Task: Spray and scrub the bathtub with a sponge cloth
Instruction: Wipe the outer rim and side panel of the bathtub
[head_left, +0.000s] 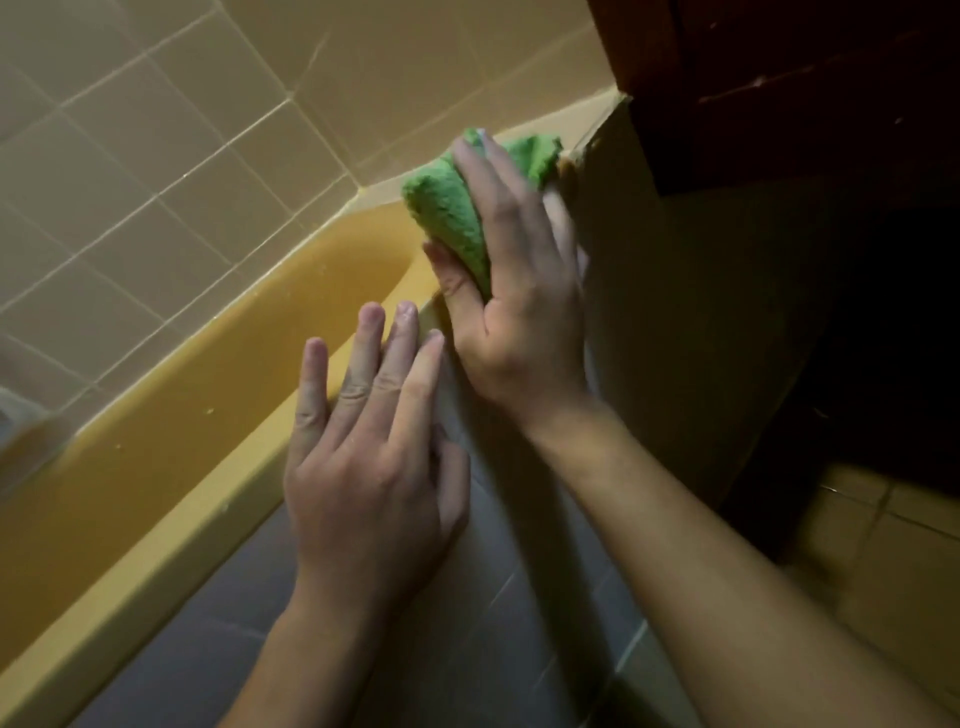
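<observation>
Right hand (519, 322) grips bunched, fuzzy green sponge cloth (447, 213) over yellow bathtub (156, 467).

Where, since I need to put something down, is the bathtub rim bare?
Bare: the near rim short of the left hand, bordered by the grey tiled panel, and the ledge under the wall tiles. Crowded: the far end, where the right hand grips the green cloth by the cabinet.

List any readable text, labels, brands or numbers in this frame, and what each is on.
None: no text can be read anywhere in the head view.
The green sponge cloth held in the right hand shows no tag or print.
The yellow bathtub, wall tiles and dark cabinet bear no markings.
The left hand holds nothing.
</observation>
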